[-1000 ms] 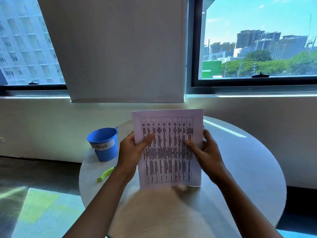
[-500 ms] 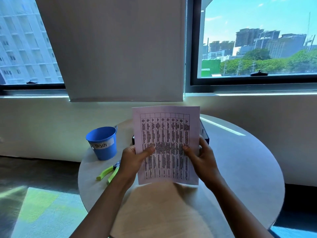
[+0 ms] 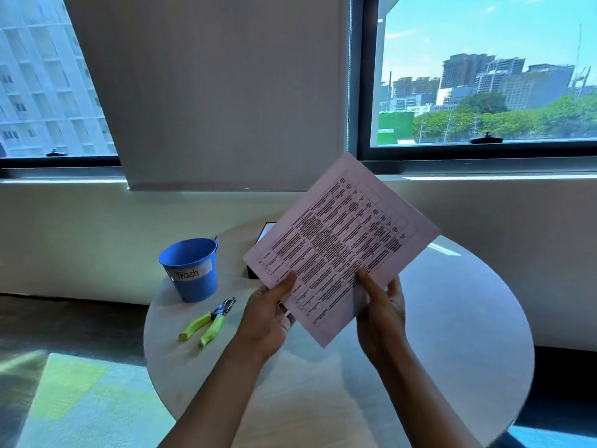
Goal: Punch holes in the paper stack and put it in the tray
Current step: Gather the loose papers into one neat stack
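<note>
Head view: I'm holding stack (image 3: 342,240) tilted, above table (image 3: 452,318). My left hand (image 3: 268,315) is pinching its near-left edge, thumb on top; my right hand (image 3: 381,315) is gripping near edge likewise. Step, I judge: readying sheets, holes not yet punched. Green-handled punch (image 3: 206,320) is lying left, beside bucket (image 3: 190,270). Black tray (image 3: 263,240) is showing partly behind stack, far side. Next: freeing one hand for punch, keeping sheets squared.

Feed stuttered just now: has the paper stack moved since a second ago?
Yes. The paper stack, upright before, has turned clockwise; its top edge has swung right, away from the blue bucket.
</note>
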